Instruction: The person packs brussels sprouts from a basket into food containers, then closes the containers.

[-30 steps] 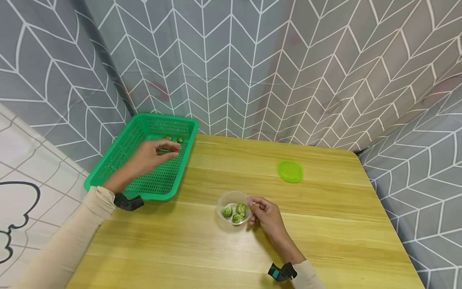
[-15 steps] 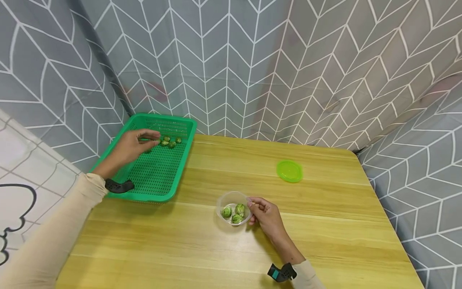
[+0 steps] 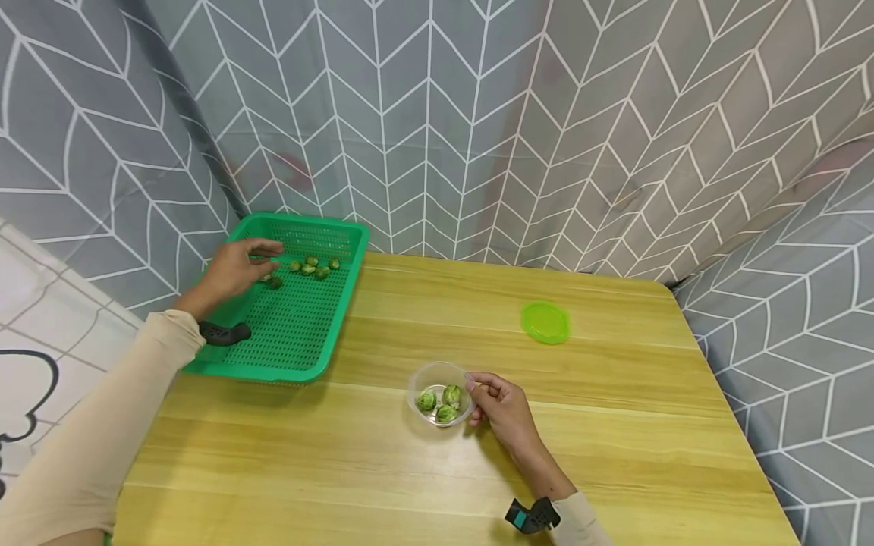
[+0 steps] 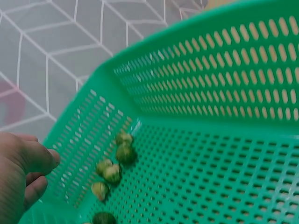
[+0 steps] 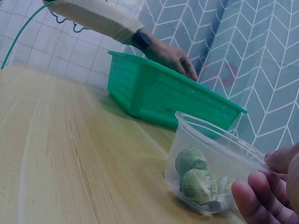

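My left hand (image 3: 232, 271) hovers over the left part of a green perforated plastic basket (image 3: 290, 330), fingers loosely bent and holding nothing. Several Brussels sprouts (image 3: 322, 272) lie along the basket's far side; in the left wrist view, sprouts (image 4: 125, 153) line the end wall, just beyond the fingertips. On the table, my right hand (image 3: 507, 413) pinches the rim of a clear round plastic tub (image 3: 438, 371) between thumb and fingers. Three green Brussels sprouts (image 3: 447, 414) sit at the bottom of this tub, seen close in the right wrist view as sprouts (image 5: 198, 185).
A bright green lid (image 3: 545, 322) lies on the wooden table (image 3: 614, 425), behind and right of the tub. Grey patterned curtains (image 3: 451, 129) hang along the back and right edges. A white tiled surface (image 3: 55, 303) is at the left.
My left hand has moved left and slightly back over the basket, exposing more sprouts on its floor. My right hand stays at the tub's rim.
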Tool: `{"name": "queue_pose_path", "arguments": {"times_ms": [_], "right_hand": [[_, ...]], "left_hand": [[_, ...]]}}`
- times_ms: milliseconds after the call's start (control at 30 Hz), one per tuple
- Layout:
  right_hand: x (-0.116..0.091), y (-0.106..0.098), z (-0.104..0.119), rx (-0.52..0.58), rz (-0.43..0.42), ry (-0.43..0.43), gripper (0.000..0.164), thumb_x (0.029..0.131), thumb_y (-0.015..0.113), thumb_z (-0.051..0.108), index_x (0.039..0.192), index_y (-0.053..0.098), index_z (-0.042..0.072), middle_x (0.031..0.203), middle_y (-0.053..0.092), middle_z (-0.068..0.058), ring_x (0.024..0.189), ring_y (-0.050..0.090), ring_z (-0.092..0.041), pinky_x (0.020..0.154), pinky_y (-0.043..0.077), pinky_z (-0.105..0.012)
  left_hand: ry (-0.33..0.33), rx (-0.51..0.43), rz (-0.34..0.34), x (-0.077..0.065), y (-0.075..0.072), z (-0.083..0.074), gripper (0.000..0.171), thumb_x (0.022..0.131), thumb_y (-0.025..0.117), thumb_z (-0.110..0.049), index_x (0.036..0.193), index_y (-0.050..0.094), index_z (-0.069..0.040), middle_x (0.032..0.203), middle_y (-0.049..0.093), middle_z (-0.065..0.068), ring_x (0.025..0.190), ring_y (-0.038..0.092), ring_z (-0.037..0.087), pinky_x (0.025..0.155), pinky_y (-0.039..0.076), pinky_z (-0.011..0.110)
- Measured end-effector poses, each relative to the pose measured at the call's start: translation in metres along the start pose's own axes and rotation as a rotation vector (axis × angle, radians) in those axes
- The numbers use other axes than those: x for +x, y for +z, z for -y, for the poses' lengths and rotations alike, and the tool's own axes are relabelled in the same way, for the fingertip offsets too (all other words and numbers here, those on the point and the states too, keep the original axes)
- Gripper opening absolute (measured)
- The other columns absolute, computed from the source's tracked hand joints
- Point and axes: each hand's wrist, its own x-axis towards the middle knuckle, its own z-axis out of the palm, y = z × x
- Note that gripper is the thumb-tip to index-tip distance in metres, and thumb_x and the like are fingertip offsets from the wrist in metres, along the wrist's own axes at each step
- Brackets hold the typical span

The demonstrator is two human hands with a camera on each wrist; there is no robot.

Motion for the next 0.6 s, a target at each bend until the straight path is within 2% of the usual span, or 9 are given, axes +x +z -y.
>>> {"name": "queue_pose_path", "arguments": {"times_ms": [100, 167, 433, 600], "right_hand": [[0.001, 0.000, 0.000, -0.001, 0.000, -0.001, 0.033, 0.096, 0.071, 0.014, 0.122, 0.067, -0.005, 0.075, 0.061, -0.008, 0.056, 0.061, -0.013, 0.056, 0.061, -0.030], [0.001, 0.000, 0.001, -0.003, 0.003, -0.003, 0.033, 0.096, 0.071, 0.014, 0.122, 0.067, -0.005, 0.075, 0.061, -0.009, 0.056, 0.061, -0.013, 0.056, 0.061, -0.030], [0.003, 0.000, -0.001, -0.001, 0.000, 0.003, 0.032, 0.095, 0.071, 0.014, 0.121, 0.068, -0.005, 0.075, 0.061, -0.009, 0.056, 0.060, -0.013, 0.055, 0.060, -0.028], [0.003, 0.000, -0.001, 0.006, -0.003, 0.006, 0.033, 0.095, 0.072, 0.014, 0.121, 0.067, -0.006, 0.075, 0.060, -0.009, 0.055, 0.060, -0.013, 0.055, 0.060, -0.028]], "left_hand": [[-0.003, 0.022, 0.006, 0.004, 0.001, 0.010, 0.040, 0.098, 0.067, -0.011, 0.136, 0.059, 0.001, 0.136, 0.059, 0.024, 0.121, 0.058, 0.045, 0.089, 0.057, 0.049], [-0.004, 0.035, 0.010, 0.006, 0.003, 0.016, 0.041, 0.098, 0.066, -0.010, 0.136, 0.058, 0.002, 0.137, 0.058, 0.026, 0.122, 0.057, 0.046, 0.093, 0.053, 0.057], [0.001, 0.088, 0.051, 0.012, 0.010, 0.042, 0.044, 0.097, 0.064, -0.004, 0.137, 0.054, 0.009, 0.137, 0.054, 0.032, 0.123, 0.054, 0.051, 0.096, 0.049, 0.062], [-0.005, 0.135, 0.087, 0.014, 0.012, 0.046, 0.046, 0.097, 0.062, -0.003, 0.140, 0.050, 0.010, 0.141, 0.051, 0.032, 0.124, 0.051, 0.052, 0.097, 0.048, 0.063]]}}
